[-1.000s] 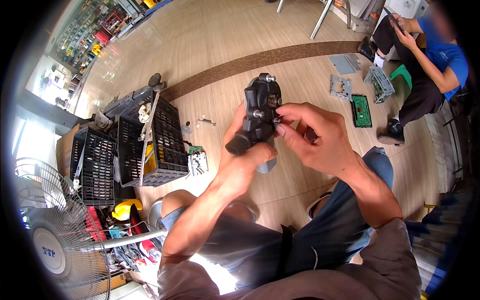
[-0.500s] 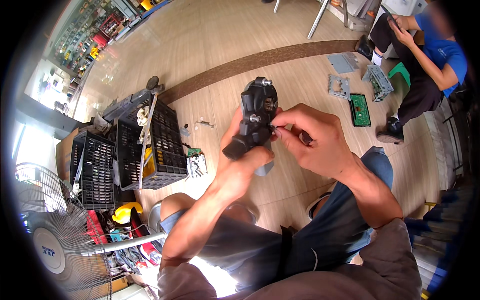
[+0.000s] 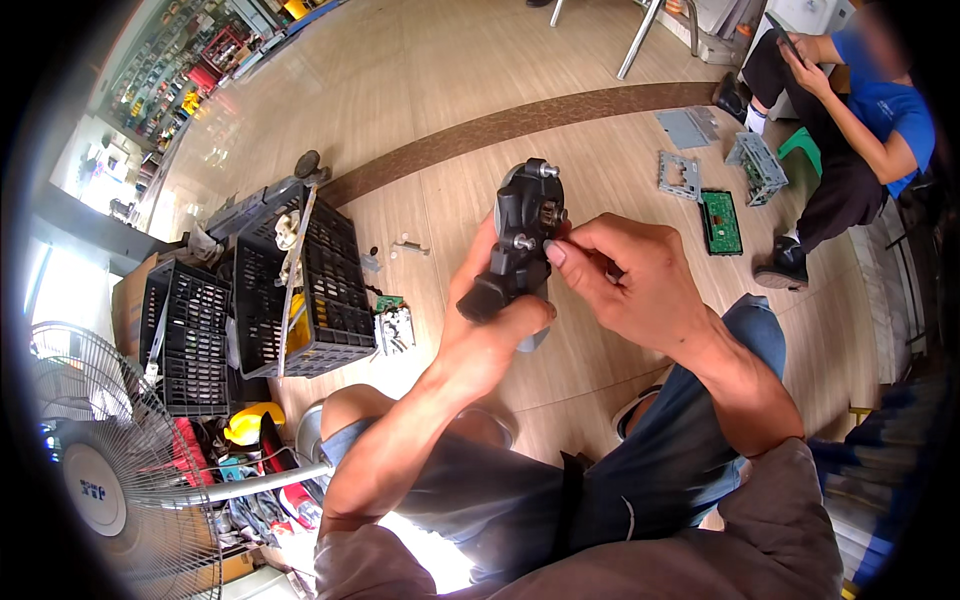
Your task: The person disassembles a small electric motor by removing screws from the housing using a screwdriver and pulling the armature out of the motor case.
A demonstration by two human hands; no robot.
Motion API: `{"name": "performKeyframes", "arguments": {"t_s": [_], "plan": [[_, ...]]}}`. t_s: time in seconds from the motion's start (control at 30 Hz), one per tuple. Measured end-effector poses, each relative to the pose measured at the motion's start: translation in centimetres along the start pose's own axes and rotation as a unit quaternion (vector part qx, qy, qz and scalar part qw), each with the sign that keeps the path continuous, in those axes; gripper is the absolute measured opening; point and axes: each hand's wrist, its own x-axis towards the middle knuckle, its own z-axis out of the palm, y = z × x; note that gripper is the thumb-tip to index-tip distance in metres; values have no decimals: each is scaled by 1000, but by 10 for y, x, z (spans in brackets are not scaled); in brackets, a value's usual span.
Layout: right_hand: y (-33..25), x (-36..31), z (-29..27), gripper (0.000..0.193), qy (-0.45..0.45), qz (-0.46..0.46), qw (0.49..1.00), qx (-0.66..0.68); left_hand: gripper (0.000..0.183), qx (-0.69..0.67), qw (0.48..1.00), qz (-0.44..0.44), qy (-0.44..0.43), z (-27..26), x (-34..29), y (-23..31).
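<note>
My left hand is wrapped round a black plastic assembly, holding it up over the floor in front of my knees. Two silver metal studs stick out of its face, and a stubby black end points toward my left thumb. Below it, a grey lower part shows by that thumb. At the assembly's right side, my right hand has thumb and forefinger closed together, their tips touching or very close to its edge. Whatever is between those fingertips is too small to make out.
Black plastic crates stand at the left, beside a fan. A green circuit board and grey metal housings lie on the floor at right, near a seated person in a blue shirt. Small parts lie beside the crate.
The black assembly has shifted slightly to the right and tilted a little in my left hand. My right fingertips remain at its side.
</note>
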Motion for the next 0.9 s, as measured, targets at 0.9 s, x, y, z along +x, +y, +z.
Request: {"name": "performKeyframes", "arguments": {"t_s": [0.9], "plan": [[0, -1, 3, 15, 9, -57, 996, 64, 69, -46, 999, 16, 15, 0, 1, 2]]}}
